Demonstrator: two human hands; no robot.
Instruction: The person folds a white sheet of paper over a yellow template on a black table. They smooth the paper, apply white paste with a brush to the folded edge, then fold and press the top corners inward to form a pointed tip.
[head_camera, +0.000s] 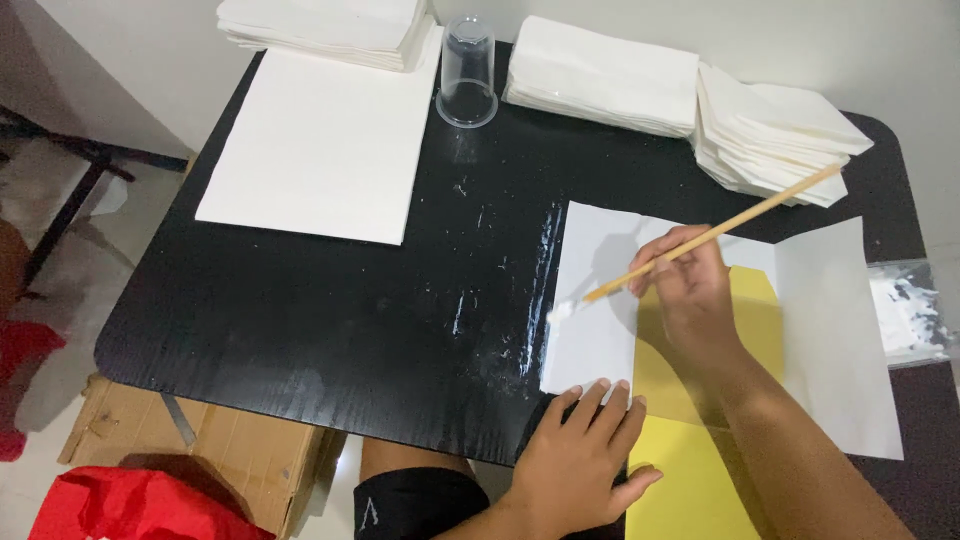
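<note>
Near edge, right of centre: white sheet (600, 330) lies flat on the black tabletop (300, 320), with a yellow sheet (690, 480) over its middle and running toward the person; further white paper spreads out to the right
Brush: thin wooden brush (720, 232) in the right hand; long axis slants from upper right, handle end over the stacks, down to lower left; pale tip just at the white sheet's left edge, touching or a hair above, cannot tell which
Right hand: right hand (690, 290) pinched closed around the handle partway along, hovering over the yellow sheet; the tip lies to its left
Left hand: left hand (585, 455) flat, fingers spread, pressing the white sheet's near left corner; holds nothing; the nearer of the two hands to that corner, just below the brush tip
Smears: whitish streaks on the tabletop along and left of the sheet's edge
Far side: large white sheet (320, 150) at upper left; clear plastic cup (467, 72) upside down beside it; stacks of folded white paper (600, 75) along the back
Right edge: small clear bag (910, 310) with white residue
Floor: cardboard box (190, 440) and red bag (140, 505) at lower left
</note>
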